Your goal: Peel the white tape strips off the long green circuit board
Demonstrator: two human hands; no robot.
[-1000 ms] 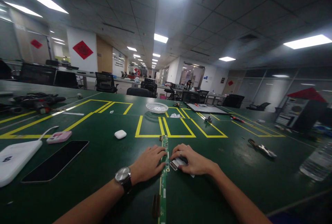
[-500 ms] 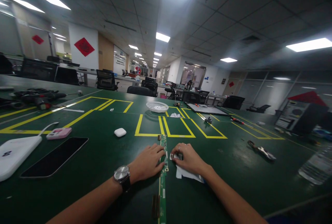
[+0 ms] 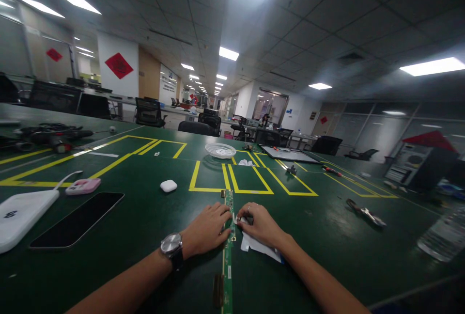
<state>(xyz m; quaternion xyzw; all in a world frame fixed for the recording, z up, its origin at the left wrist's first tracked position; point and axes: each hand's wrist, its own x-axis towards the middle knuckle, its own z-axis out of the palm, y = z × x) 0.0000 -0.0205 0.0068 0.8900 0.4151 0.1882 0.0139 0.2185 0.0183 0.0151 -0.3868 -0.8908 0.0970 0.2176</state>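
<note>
A long, narrow green circuit board lies lengthwise in front of me, with brown flex tabs along its left edge. My left hand, a watch on its wrist, grips the board's upper part from the left, thumb and fingers bent onto it. On the other side, my right hand is closed in a pinch on a white wipe, which hangs out below the palm onto the table. Its fingertips are right beside a white connector on the board's edge; whether they touch it, I cannot tell.
A phone, white device, pink case and white earbud case lie left. A white basket stands ahead. At right are pliers, a water bottle and a computer tower.
My right hand has moved slightly left with the wipe, bringing its fingertips up to the board's edge. My left hand stays in place on the board.
</note>
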